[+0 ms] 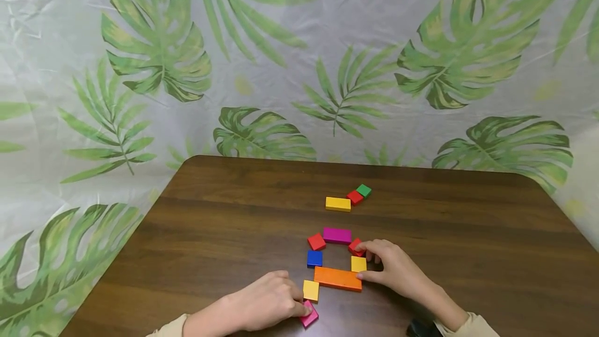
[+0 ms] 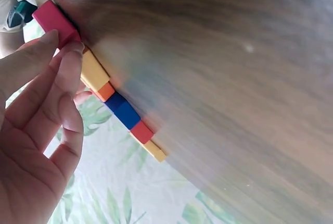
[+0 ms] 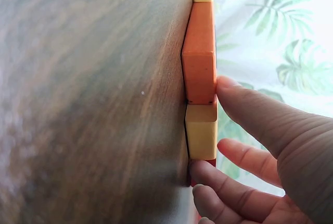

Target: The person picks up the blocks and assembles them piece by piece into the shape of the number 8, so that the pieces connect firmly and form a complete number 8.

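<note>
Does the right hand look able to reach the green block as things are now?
Probably yes: the right hand has bare table between it and the green block, whose right side no other block touches.

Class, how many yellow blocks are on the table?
3: the long yellow block at the back, the right yellow square behind the orange block, and the left yellow square beside the pink block. Others could be hidden.

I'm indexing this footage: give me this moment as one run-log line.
left hand: pinches pink rectangular block | right hand: touches red square block, long orange rectangular block
</note>
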Demonstrator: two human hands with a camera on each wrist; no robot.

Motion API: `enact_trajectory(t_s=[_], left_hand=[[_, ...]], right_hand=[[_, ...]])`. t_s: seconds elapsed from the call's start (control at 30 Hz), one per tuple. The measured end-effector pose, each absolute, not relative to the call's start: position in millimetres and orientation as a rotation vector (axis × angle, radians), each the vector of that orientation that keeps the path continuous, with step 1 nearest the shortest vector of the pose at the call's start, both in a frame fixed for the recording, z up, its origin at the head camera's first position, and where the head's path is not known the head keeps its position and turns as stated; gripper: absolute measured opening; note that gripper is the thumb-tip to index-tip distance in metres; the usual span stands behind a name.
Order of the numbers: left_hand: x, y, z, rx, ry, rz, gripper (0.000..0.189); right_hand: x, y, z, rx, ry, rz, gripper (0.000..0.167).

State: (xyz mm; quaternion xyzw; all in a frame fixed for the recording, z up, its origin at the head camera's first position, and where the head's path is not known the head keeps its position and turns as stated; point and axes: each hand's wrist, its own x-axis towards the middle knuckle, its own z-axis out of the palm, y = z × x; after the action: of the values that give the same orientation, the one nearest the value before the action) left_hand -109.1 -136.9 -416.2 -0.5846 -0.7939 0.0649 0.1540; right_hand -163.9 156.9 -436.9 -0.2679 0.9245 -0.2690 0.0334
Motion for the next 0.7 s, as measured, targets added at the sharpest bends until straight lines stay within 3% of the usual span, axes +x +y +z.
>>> enact_trajectory(t_s=[0.7], left_hand=[[-112.8, -131.2, -416.6, -1.724, -2.276, 0.06, 0.011]], right_hand=[[-163.3, 159.7, -436.7, -0.81, 2.812, -0.837, 0.043]])
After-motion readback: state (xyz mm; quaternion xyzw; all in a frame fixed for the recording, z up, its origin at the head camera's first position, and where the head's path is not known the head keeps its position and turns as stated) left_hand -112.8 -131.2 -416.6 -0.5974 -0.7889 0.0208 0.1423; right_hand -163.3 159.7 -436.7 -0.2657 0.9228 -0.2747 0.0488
